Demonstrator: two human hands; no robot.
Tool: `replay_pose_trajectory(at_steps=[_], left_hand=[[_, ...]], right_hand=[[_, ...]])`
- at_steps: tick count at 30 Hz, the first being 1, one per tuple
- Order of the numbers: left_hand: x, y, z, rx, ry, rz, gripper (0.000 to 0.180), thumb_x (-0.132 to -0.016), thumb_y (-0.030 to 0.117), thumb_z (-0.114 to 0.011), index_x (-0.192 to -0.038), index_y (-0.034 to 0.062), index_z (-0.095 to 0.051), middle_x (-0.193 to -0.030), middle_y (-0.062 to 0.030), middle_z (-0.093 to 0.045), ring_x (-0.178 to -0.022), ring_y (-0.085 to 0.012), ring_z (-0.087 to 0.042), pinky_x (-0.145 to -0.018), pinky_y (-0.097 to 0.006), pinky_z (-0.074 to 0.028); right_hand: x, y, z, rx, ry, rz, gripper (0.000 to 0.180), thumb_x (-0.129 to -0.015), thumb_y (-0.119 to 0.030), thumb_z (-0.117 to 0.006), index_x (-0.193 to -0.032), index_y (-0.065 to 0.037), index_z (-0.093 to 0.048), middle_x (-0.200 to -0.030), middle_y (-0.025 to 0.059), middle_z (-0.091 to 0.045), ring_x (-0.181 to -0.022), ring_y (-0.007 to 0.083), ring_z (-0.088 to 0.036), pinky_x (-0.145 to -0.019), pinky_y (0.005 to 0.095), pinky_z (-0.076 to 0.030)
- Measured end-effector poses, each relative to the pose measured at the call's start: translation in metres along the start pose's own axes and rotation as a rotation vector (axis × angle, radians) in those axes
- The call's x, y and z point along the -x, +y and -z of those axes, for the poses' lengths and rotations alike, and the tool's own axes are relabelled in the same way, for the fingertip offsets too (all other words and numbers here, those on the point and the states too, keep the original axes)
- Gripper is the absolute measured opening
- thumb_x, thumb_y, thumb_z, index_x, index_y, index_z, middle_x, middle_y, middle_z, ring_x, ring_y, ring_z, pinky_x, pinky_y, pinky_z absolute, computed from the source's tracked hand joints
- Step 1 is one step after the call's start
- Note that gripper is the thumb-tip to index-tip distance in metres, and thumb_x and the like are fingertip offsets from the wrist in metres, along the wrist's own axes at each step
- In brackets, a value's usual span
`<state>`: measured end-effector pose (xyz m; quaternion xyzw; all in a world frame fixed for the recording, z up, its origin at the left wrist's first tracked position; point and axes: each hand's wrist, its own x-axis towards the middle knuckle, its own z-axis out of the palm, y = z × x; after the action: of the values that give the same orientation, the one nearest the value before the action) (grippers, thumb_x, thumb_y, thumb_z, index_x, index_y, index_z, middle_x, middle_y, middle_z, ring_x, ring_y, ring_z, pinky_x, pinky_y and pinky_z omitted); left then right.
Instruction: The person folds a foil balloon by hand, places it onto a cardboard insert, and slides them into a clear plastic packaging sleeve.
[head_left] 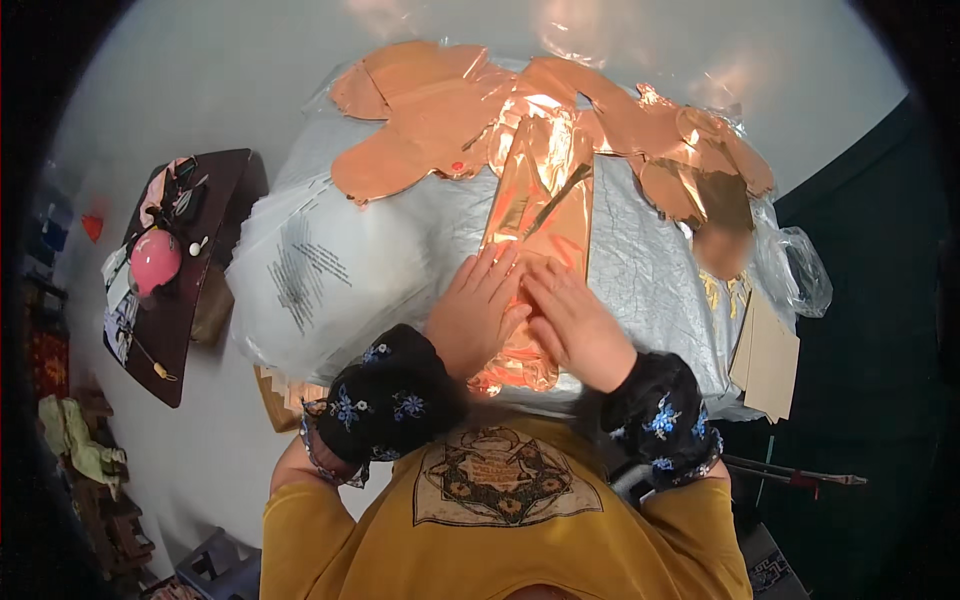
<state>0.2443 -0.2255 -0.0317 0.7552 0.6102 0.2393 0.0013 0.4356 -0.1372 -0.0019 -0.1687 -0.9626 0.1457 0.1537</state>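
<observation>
Both of my hands lie on a folded strip of shiny rose-gold foil [540, 215], in the middle of the covered table. My left hand [472, 312] rests flat with its fingers stretched out over the strip's left side. Across from it, my right hand [578, 322] presses on the right side, fingers extended too. The fingertips of the two hands almost meet. Beyond the strip, larger flat foil sheets with rounded outlines, like uninflated foil balloons [420, 125], spread left and right. The strip's near end [515, 372] is crumpled and shows between my wrists.
Clear plastic bags [335, 270] with dark print are stacked at the left of the silvery table cover [640, 290]. Tan cards [768, 360] and gold ribbon pieces [725, 298] lie at the right edge. A dark side table [190, 310] with a pink helmet [155, 262] stands farther left.
</observation>
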Motion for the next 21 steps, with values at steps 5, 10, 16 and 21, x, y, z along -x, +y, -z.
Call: replay_pose_trajectory(at_steps=[5, 10, 16, 21], left_hand=[[0.000, 0.003, 0.004, -0.023, -0.027, 0.021, 0.055, -0.100, 0.033, -0.050, -0.141, -0.0031, -0.044, -0.149, -0.0210, -0.040, -0.140, -0.0388, -0.034, -0.116, -0.048, -0.026], [-0.003, 0.003, 0.000, 0.034, -0.019, 0.031, 0.053, -0.099, 0.031, -0.052, -0.141, -0.0015, -0.044, -0.148, -0.0202, -0.041, -0.141, -0.0382, -0.033, -0.116, -0.049, -0.026], [-0.003, -0.001, -0.001, 0.033, -0.042, 0.051, 0.052, -0.097, 0.027, -0.053, -0.141, 0.0002, -0.044, -0.150, -0.0192, -0.038, -0.142, -0.0380, -0.031, -0.116, -0.049, -0.025], [-0.003, -0.002, -0.001, 0.064, -0.054, 0.052, 0.052, -0.097, 0.024, -0.052, -0.142, 0.0000, -0.043, -0.153, -0.0187, -0.035, -0.144, -0.0375, -0.028, -0.117, -0.049, -0.024]], right_hand=[[-0.050, 0.032, 0.003, 0.064, 0.093, 0.002, 0.058, -0.095, -0.027, -0.060, -0.140, 0.005, -0.043, -0.148, 0.0242, -0.040, -0.138, 0.0440, -0.036, -0.114, 0.0475, -0.031], [-0.082, 0.089, -0.019, 0.280, 0.068, -0.132, 0.071, -0.097, -0.044, -0.054, -0.145, 0.005, -0.036, -0.152, 0.0262, -0.033, -0.142, 0.0453, -0.028, -0.118, 0.0485, -0.022], [-0.082, 0.103, -0.033, 0.304, 0.153, -0.192, 0.073, -0.100, -0.048, -0.047, -0.147, 0.006, -0.033, -0.154, 0.0267, -0.030, -0.145, 0.0444, -0.022, -0.119, 0.0471, -0.019], [-0.083, 0.105, -0.030, 0.260, 0.155, -0.199, 0.067, -0.100, -0.045, -0.046, -0.147, 0.003, -0.035, -0.154, 0.0257, -0.030, -0.145, 0.0444, -0.023, -0.119, 0.0469, -0.019]])
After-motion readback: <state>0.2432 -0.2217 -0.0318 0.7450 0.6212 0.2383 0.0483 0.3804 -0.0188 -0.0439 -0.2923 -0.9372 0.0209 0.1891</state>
